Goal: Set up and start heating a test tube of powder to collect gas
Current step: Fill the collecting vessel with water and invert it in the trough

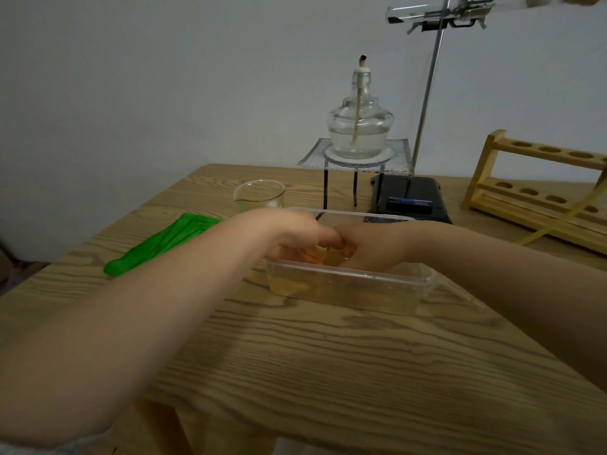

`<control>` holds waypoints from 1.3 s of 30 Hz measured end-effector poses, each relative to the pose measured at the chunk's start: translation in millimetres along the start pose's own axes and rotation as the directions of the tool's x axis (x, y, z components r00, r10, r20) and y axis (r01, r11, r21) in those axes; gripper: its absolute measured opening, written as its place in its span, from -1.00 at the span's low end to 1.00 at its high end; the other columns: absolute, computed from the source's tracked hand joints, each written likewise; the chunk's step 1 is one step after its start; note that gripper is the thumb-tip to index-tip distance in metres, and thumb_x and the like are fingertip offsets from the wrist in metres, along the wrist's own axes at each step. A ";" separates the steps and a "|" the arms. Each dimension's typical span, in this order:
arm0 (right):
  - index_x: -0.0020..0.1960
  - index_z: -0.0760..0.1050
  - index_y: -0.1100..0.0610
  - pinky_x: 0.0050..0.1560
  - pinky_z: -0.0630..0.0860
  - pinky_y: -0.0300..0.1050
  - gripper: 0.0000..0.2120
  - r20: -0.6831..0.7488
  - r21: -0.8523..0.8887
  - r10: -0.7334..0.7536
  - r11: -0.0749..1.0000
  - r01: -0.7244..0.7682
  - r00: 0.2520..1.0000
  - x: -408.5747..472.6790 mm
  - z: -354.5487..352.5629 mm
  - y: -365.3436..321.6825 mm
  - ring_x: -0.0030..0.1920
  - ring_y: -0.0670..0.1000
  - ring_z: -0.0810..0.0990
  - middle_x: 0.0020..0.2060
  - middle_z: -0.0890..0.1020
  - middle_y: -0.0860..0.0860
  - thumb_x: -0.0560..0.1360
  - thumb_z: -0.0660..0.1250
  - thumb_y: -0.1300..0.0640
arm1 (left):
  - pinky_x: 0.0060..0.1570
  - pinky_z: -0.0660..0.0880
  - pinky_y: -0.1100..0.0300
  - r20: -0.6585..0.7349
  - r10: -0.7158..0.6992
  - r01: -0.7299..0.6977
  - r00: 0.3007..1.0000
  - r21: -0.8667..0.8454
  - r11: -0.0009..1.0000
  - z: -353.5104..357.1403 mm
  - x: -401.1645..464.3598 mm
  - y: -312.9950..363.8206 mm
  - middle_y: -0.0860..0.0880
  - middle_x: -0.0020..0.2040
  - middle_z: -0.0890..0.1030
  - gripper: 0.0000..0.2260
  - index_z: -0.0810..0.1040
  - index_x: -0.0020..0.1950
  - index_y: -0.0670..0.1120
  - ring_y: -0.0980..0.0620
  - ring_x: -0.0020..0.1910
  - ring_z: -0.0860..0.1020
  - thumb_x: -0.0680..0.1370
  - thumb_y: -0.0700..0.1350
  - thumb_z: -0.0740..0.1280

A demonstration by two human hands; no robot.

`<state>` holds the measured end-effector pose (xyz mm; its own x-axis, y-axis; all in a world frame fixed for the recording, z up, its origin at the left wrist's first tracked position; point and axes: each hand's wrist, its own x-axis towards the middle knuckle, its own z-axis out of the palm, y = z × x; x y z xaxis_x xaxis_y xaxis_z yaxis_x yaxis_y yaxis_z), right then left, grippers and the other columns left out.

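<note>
Far left, a green cloth (157, 242) lies flat on the wooden table (328, 356), prob. kept handy for spills. Just right of it and a bit farther back, a small glass beaker (259, 195) stands upright w/ something pale at the bottom.

Center near: clear plastic tub (348, 284) w/ shallow yellowish water, likely the trough for gas collection. Both hands are dipped into it and meet in the middle. Left hand (292, 238) has fingers curled down at the water; right hand (371, 247) curls in toward it, fingers touching the left's. Something pale sits between them but it's blurred and hidden, so I can't tell what either hand grips, if anything. My guess: they're positioning the tube end or a collecting vessel under water.

Behind the tub, the alcohol lamp (359, 126) sits on wire gauze (358, 156) atop a tripod, wick unlit, cap off. That raises it toward the test tube (414, 11), which is clamped roughly horizontal at the top right on the retort stand (427, 93). A blue lighter (409, 202) rests on the stand's black base (410, 198), close by for lighting.

Far right: wooden tube rack (538, 188), w/ yellowish rubber tubing (558, 218) running down across it toward the tub.

Heating not yet started.
</note>
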<state>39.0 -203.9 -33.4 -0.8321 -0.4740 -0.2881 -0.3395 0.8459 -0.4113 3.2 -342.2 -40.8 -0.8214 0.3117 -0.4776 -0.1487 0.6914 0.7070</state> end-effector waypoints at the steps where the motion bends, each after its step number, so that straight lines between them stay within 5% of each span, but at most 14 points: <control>1: 0.37 0.33 0.08 0.12 0.43 -0.25 -0.56 0.026 0.034 -0.001 0.999 0.001 1.000 -0.9 -1.0 -0.7 0.17 -0.04 0.47 0.16 0.51 -0.06 0.52 0.32 0.09 | 0.01 0.48 0.16 -0.002 0.001 -0.001 1.000 0.001 1.000 0.0 0.1 0.0 -0.12 -0.06 0.57 -0.75 0.50 0.08 -0.16 -0.03 -0.08 0.52 0.53 -0.01 0.33; 5: 0.43 0.26 0.10 0.09 0.29 -0.28 -0.58 0.101 0.212 0.014 0.977 -0.035 0.995 -5.7 -5.9 -4.9 0.16 -0.09 0.32 0.10 0.38 -0.11 0.58 0.16 0.08 | -0.22 0.43 0.25 -0.002 0.040 -0.040 0.999 0.022 0.999 1.6 -2.2 1.4 0.03 -0.46 0.49 -0.83 0.50 -0.12 -0.11 0.12 -0.46 0.46 0.59 -0.06 0.22; 13: 0.45 0.21 0.11 0.08 0.33 -0.22 -0.54 0.136 0.254 0.072 0.961 -0.105 0.988 -1.8 -5.8 -1.2 0.15 -0.04 0.37 0.14 0.44 -0.05 0.58 0.15 0.07 | -0.23 0.41 0.19 0.066 0.023 -0.025 0.998 0.026 0.999 -1.2 -9.4 1.3 0.07 -0.52 0.48 -0.84 0.51 -0.16 -0.09 0.13 -0.50 0.44 0.59 -0.11 0.22; 18: 0.24 0.33 0.04 -0.03 0.39 -0.30 -0.71 0.147 0.252 0.086 0.960 -0.122 0.985 -5.2 -11.0 5.7 0.08 -0.09 0.44 -0.01 0.46 -0.14 0.55 0.21 0.02 | -0.03 0.48 0.10 0.062 0.020 -0.020 0.998 0.007 1.000 0.1 -15.9 4.0 0.01 -0.42 0.56 -0.86 0.52 -0.11 -0.12 0.07 -0.35 0.50 0.57 -0.08 0.26; 24: 0.29 0.34 0.05 0.10 0.36 -0.21 -0.61 0.144 0.264 0.098 0.955 -0.133 0.985 -4.8 -11.2 10.5 0.15 -0.07 0.43 0.08 0.46 -0.10 0.51 0.26 -0.02 | -0.22 0.49 0.19 0.036 0.007 -0.008 0.999 0.035 0.999 2.2 -21.2 7.7 0.03 -0.49 0.55 -0.89 0.49 -0.11 -0.12 0.09 -0.43 0.50 0.57 -0.12 0.25; 30: 0.29 0.37 0.06 0.13 0.41 -0.21 -0.60 0.107 0.254 0.072 0.962 -0.097 0.992 -7.0 -13.5 9.1 0.15 -0.07 0.47 0.12 0.49 -0.08 0.49 0.30 -0.02 | 0.19 0.47 0.02 -0.038 0.028 -0.024 0.999 0.087 0.996 1.5 -18.4 8.0 -0.06 -0.25 0.57 -0.91 0.52 -0.10 -0.14 -0.02 -0.17 0.52 0.52 -0.12 0.31; 34: 0.09 0.43 0.01 0.00 0.43 -0.20 -0.81 0.073 0.256 0.050 0.964 -0.067 0.996 -11.2 -16.4 8.4 -0.03 -0.10 0.50 -0.02 0.53 -0.09 0.50 0.30 0.01 | 0.10 0.50 0.08 -0.063 0.050 -0.042 0.997 0.132 0.990 1.1 -18.2 9.2 -0.03 -0.12 0.57 -0.88 0.54 0.00 -0.10 0.02 -0.11 0.52 0.53 -0.09 0.28; 39: 0.12 0.47 0.04 0.11 0.50 -0.07 -0.76 0.001 0.213 0.057 0.976 -0.056 0.998 -17.4 -18.8 5.3 0.01 -0.04 0.54 0.02 0.58 0.00 0.49 0.31 -0.02 | 0.11 0.55 0.09 -0.157 0.135 -0.112 0.978 0.146 0.983 3.9 -25.3 14.9 -0.01 -0.02 0.61 -0.92 0.50 0.02 -0.04 0.05 0.02 0.59 0.54 -0.12 0.29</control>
<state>43.4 -186.5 -14.3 -0.8494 -0.4257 -0.3120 -0.1916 0.7996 -0.5691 23.9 -337.2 -20.2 -0.9102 0.2956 -0.2900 0.0261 0.7400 0.6721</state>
